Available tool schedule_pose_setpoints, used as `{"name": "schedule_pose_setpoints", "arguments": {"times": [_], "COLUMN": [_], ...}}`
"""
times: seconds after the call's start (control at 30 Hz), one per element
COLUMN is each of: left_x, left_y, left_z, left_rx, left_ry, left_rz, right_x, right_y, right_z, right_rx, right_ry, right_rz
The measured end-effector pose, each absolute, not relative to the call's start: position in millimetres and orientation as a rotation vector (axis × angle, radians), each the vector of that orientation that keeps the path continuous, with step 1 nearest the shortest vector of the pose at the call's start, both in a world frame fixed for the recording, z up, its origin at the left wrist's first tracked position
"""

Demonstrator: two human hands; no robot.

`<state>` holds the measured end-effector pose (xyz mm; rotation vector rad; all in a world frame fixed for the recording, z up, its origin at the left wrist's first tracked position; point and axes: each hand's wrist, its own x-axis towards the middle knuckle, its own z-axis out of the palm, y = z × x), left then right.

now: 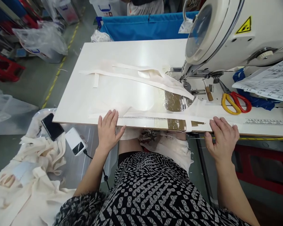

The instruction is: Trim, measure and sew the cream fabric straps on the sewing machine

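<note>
Both hands flat on the cream fabric strip (155, 117) at the near edge of the worktop (132, 50): left hand (108, 130) with fingers spread loose, right hand (223, 138) pressing it down, nothing gripped. Fabric runs under the sewing machine (238, 31); scissors (235, 102) sit far right.

both hands, left hand (108, 129) and right hand (223, 137), lie flat on cream fabric (155, 114) at the table (122, 50) edge.
</note>
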<state>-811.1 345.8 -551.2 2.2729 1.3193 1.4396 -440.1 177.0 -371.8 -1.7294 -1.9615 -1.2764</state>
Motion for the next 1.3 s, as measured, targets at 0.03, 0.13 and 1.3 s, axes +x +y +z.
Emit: {"name": "schedule_pose_setpoints", "arguments": {"times": [0.03, 0.13, 1.3], "left_x": [-811.7, -812.5, -841.5], "left_y": [345.4, 343.5, 386.1], "left_z": [-551.3, -551.6, -665.4], "left_rx": [2.278, 2.266, 1.282], "left_ry": [1.315, 1.305, 1.917], "left_rz": [1.447, 1.473, 1.317], "right_x": [-438.5, -432.3, -480.3], "right_y": [175.7, 172.9, 169.7], "right_z": [-370.8, -368.3, -458.6], "right_rx": [-1.732, -1.708, -1.902], "right_ry": [-1.972, -2.012, -2.027], "right_rz": [-1.272, -1.296, -0.691]}}
